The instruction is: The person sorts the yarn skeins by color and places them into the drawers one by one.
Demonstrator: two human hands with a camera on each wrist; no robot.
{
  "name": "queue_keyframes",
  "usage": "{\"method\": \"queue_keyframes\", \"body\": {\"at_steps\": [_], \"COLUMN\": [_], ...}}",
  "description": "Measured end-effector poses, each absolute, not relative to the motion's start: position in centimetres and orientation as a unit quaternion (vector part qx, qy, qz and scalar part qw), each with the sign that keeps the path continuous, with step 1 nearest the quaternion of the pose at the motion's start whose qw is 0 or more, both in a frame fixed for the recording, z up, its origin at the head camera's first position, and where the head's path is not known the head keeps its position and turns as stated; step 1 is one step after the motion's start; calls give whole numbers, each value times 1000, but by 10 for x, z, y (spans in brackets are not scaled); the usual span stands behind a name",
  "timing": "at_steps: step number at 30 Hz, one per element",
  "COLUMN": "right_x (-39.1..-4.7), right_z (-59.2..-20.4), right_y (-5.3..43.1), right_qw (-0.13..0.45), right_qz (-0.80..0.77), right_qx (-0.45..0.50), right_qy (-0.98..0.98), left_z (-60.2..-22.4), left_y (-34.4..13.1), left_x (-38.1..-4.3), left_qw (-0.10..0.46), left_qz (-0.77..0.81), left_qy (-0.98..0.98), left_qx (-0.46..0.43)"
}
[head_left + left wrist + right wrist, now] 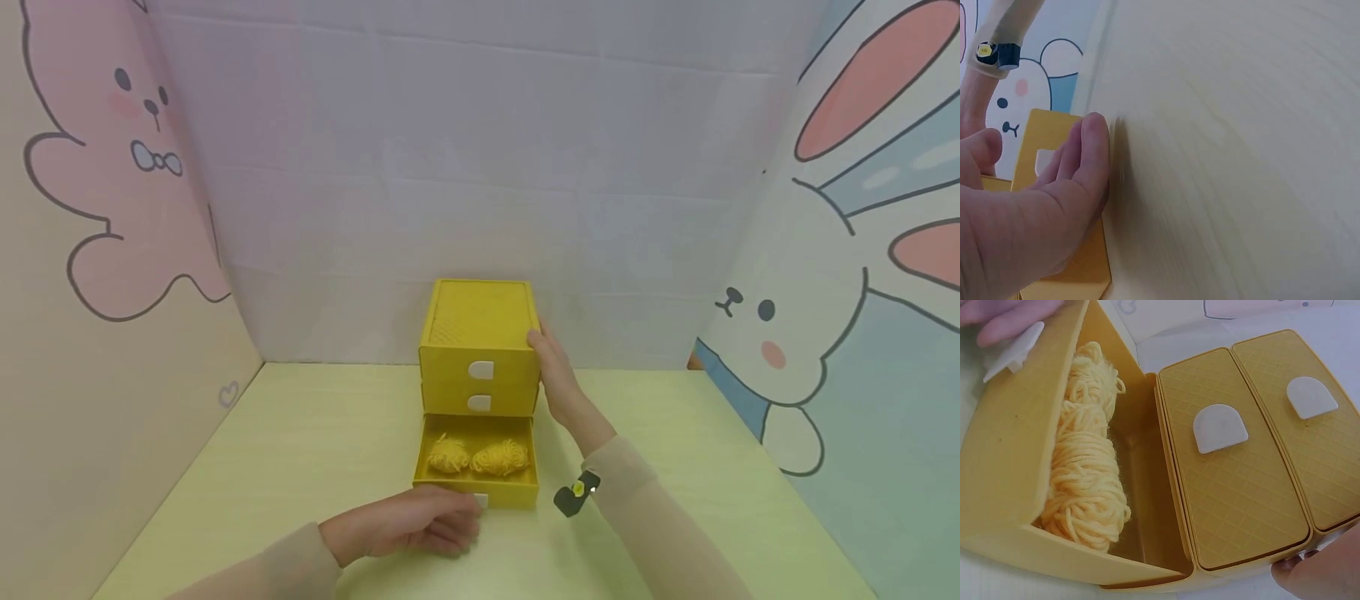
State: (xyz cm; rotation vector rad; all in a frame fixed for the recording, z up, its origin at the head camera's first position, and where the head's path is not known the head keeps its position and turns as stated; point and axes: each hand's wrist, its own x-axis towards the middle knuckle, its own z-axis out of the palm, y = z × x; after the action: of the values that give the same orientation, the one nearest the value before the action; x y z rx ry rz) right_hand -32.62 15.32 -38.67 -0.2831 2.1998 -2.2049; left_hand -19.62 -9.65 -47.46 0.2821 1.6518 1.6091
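Note:
A small yellow drawer cabinet (480, 312) stands on the table with its bottom drawer (474, 493) pulled out. Two bundles of yellow yarn, the left one (448, 456) and the right one (501, 457), lie side by side in that drawer. My left hand (416, 521) is just in front of the drawer, its fingers loosely bent beside the white handle (1013, 353); nothing is gripped. In the left wrist view, the thumb stands apart from the fingers. My right hand (558, 371) rests against the cabinet's right side, fingers along the wall and thumb at the top edge.
Two upper drawers with white tabs, the top tab (481, 370) and the middle tab (479, 403), are closed. A pale back wall (480, 167) rises behind the cabinet. Side panels carry a pink bear (142, 217) and a white rabbit (787, 333). A black wrist device (576, 493) sits at the right sleeve.

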Motion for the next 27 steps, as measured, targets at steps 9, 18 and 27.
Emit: {"method": "queue_keyframes", "body": {"at_steps": [9,18,27], "right_x": [-308,-324,-328], "right_z": [-364,-380,-389], "right_y": [149,151,152], "right_qw": [22,14,-4], "right_qz": [-702,-709,-700], "right_qx": [-94,-94,-78], "right_qy": [706,699,710], "left_z": [-478,-487,-495], "left_y": [-100,-98,-94], "left_x": [-200,-203,-205], "left_qw": [447,460,442], "left_qz": [656,694,740], "left_qy": [603,553,507], "left_qx": [76,42,14]}}
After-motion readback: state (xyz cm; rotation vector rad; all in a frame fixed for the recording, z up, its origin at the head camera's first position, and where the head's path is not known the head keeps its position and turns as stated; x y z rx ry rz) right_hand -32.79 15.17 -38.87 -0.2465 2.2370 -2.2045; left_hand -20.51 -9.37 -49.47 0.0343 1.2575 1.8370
